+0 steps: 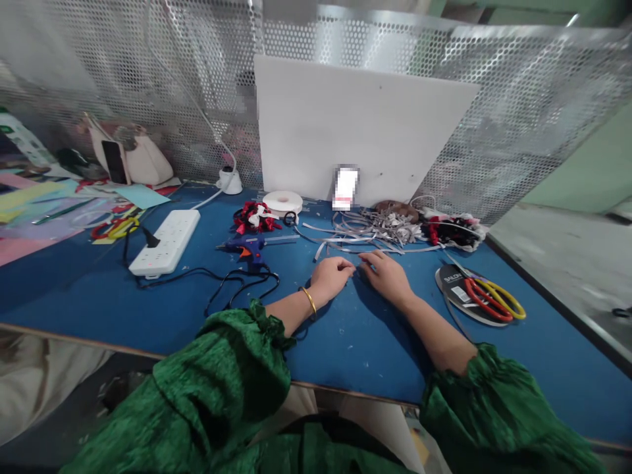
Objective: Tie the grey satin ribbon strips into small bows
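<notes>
My left hand [332, 279] is over the blue tabletop with thumb and fingers drawn together in a pinch; anything between them is too small to make out. Just to its right, my right hand [386, 275] rests low over the table, fingers loosely bent and a little apart, with nothing seen in them. A small gap separates the two sets of fingertips. Beyond them lie grey ribbon strips [340, 245] and a heap of grey ribbon pieces [395, 227]. A blue glue gun [251, 249] with a glue stick lies left of my left hand.
Red-and-yellow-handled scissors [494, 299] lie on a dark card [451, 283] at right. A ribbon roll [282, 201], red-and-black bows [254, 218] and a lit phone [345, 187] stand at the back. A power strip [170, 240] with trailing cords and coloured papers [54, 204] occupy the left.
</notes>
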A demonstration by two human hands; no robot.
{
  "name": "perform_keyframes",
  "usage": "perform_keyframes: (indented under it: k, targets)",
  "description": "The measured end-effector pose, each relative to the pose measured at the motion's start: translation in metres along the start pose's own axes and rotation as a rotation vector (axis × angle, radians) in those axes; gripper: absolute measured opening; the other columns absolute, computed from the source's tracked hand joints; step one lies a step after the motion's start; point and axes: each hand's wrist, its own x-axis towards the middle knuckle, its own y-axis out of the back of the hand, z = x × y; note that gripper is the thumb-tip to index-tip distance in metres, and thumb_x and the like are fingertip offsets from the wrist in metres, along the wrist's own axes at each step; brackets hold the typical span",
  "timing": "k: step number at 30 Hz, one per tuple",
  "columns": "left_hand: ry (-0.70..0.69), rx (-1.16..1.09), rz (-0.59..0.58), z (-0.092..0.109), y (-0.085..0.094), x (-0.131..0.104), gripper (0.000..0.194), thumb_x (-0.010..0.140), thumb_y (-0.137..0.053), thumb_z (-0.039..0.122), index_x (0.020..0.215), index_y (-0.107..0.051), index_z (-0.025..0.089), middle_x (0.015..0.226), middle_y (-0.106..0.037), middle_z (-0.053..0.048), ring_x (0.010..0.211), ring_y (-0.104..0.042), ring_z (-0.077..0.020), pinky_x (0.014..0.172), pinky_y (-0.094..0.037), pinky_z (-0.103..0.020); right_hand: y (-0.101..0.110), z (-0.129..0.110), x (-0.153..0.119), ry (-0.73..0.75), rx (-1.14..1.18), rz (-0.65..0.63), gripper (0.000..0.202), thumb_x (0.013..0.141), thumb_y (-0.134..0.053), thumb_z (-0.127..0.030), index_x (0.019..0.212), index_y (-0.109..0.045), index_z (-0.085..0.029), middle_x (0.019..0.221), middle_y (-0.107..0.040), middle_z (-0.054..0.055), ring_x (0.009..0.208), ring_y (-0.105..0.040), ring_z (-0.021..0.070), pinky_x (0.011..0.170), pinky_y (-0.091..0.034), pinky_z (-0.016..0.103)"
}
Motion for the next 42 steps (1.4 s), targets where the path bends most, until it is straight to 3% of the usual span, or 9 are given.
perform_keyframes:
  k: [7,12,19,22,27,29,33,37,42]
  targets:
    - [-0.023,0.084,-0.017,0.001,0.002,0.001,0.012,0.078,-0.064,0.023,0.080,-0.075,0.019,0.077,-0.072,-0.004,0.073,-0.063,-0.0166,0.071,-0.046,-0.026,-0.014,-0.007,0.033,0.144,-0.236,0.001,0.032,0.091,-0.046,-0.015,0.118,-0.063,-0.016,0.123,-0.063,0.011,0.112,-0.055,0.0256,0.092,-0.040,0.035]
    - [-0.010,0.104,-0.005,0.003,0.003,-0.001,0.012,0.078,-0.064,0.023,0.080,-0.075,0.019,0.078,-0.073,-0.005,0.074,-0.063,-0.0162,0.071,-0.046,-0.025,-0.029,-0.020,0.068,0.067,-0.345,0.005,0.029,0.094,-0.043,-0.019,0.112,-0.066,-0.018,0.109,-0.066,0.013,0.100,-0.056,0.0250,0.087,-0.034,0.036]
    - [0.009,0.075,0.007,0.006,0.003,-0.005,0.012,0.078,-0.064,0.021,0.079,-0.075,0.018,0.078,-0.073,-0.005,0.072,-0.064,-0.0150,0.072,-0.048,-0.026,-0.037,-0.027,0.096,0.155,-0.415,-0.028,0.025,0.091,-0.043,-0.015,0.087,-0.068,-0.013,0.094,-0.066,0.014,0.090,-0.056,0.0249,0.085,-0.030,0.038]
    - [0.014,0.047,0.004,0.005,0.003,-0.004,0.013,0.078,-0.063,0.020,0.080,-0.075,0.018,0.078,-0.073,-0.005,0.073,-0.064,-0.0151,0.072,-0.049,-0.026,-0.031,-0.025,0.090,0.122,-0.391,0.056,0.026,0.093,-0.040,-0.016,0.093,-0.065,-0.011,0.092,-0.068,0.014,0.087,-0.059,0.0237,0.087,-0.032,0.038]
    - [0.030,-0.167,-0.005,0.006,0.000,-0.003,0.014,0.079,-0.059,0.014,0.079,-0.073,0.015,0.076,-0.071,-0.005,0.069,-0.062,-0.0128,0.066,-0.048,-0.024,0.001,-0.014,0.052,0.113,-0.092,0.460,0.021,0.095,-0.042,-0.025,0.099,-0.062,-0.018,0.089,-0.073,0.007,0.083,-0.064,0.0201,0.091,-0.039,0.034]
    - [0.051,-0.302,-0.030,0.008,0.000,-0.005,0.013,0.080,-0.058,0.014,0.078,-0.071,0.014,0.073,-0.069,-0.004,0.063,-0.059,-0.0100,0.061,-0.045,-0.021,0.018,-0.010,0.031,0.143,-0.074,0.529,0.023,0.095,-0.043,-0.023,0.107,-0.061,-0.020,0.094,-0.074,0.006,0.087,-0.066,0.0196,0.095,-0.039,0.036]
    - [0.220,-0.582,-0.236,0.015,0.004,-0.008,0.025,0.086,-0.058,0.033,0.082,-0.069,0.011,0.072,-0.066,-0.004,0.055,-0.054,-0.0074,0.053,-0.039,-0.020,0.043,-0.009,-0.006,0.195,-0.141,0.478,0.027,0.093,-0.044,-0.018,0.110,-0.064,-0.025,0.103,-0.073,0.006,0.092,-0.067,0.0188,0.101,-0.038,0.040]
    - [0.383,-0.776,-0.528,0.021,0.013,-0.010,0.050,0.084,-0.054,0.057,0.091,-0.070,0.010,0.079,-0.068,-0.007,0.059,-0.059,-0.0098,0.056,-0.044,-0.022,0.049,-0.010,-0.013,0.288,-0.185,0.366,0.029,0.093,-0.043,-0.014,0.109,-0.065,-0.025,0.107,-0.073,0.005,0.098,-0.067,0.0171,0.103,-0.037,0.038]
    - [0.343,-0.722,-0.600,0.024,0.016,-0.010,0.047,0.080,-0.063,0.053,0.094,-0.070,0.009,0.078,-0.068,-0.007,0.058,-0.058,-0.0083,0.056,-0.043,-0.021,0.048,-0.005,-0.005,0.267,-0.155,0.380,0.028,0.095,-0.040,-0.014,0.107,-0.064,-0.022,0.103,-0.073,0.006,0.097,-0.066,0.0162,0.103,-0.034,0.036]
